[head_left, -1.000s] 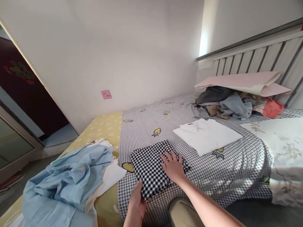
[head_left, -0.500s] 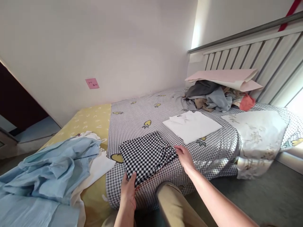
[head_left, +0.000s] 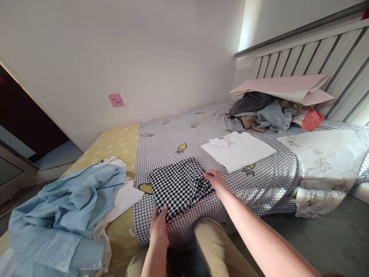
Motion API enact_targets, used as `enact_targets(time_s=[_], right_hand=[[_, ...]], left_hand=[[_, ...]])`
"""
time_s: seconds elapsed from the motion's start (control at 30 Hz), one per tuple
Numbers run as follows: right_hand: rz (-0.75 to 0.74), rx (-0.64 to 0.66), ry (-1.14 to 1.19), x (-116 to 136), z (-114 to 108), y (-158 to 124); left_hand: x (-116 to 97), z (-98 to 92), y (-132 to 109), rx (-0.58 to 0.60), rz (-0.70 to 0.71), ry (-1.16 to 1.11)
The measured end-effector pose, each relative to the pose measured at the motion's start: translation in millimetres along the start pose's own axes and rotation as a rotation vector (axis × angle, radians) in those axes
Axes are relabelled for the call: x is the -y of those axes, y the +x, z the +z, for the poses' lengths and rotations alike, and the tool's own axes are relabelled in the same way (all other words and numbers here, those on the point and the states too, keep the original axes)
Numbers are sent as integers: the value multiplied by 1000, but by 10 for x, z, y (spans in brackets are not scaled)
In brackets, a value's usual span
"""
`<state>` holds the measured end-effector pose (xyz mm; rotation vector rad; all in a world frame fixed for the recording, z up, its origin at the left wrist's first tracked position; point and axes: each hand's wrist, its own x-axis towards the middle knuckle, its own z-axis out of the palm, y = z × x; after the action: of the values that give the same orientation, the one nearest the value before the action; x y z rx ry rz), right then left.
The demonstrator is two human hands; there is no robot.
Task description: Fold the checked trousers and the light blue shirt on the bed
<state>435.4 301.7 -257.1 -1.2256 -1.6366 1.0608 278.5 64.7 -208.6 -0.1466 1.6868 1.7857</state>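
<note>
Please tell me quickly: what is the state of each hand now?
Left hand: closed, holding the checked cloth at its near corner.
Right hand: closed, pinching the same cloth at its right side.

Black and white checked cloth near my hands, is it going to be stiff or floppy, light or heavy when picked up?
The checked cloth is probably floppy, since it wrinkles softly near your right hand. It's likely light, as it lies low on the bed. Its folds might open if lifted by one edge, since nothing visible fastens them.
</note>
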Motion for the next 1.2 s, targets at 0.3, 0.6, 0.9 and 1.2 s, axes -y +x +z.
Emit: enact_targets(time_s=[0.3,0.6,0.9,1.2], right_hand=[[113,-77,222,-10,-174,-87],[391,-65,609,-187,-380,-981],[565,641,1070,372,136,-1682],[546,330,1169,586,239,-1308]], left_hand=[[42,-89,19,13,-20,-6],[51,-111,18,32,-59,-90],[-120,1,-287,43,-137,-206],[109,-447,-249,18,-113,-78]])
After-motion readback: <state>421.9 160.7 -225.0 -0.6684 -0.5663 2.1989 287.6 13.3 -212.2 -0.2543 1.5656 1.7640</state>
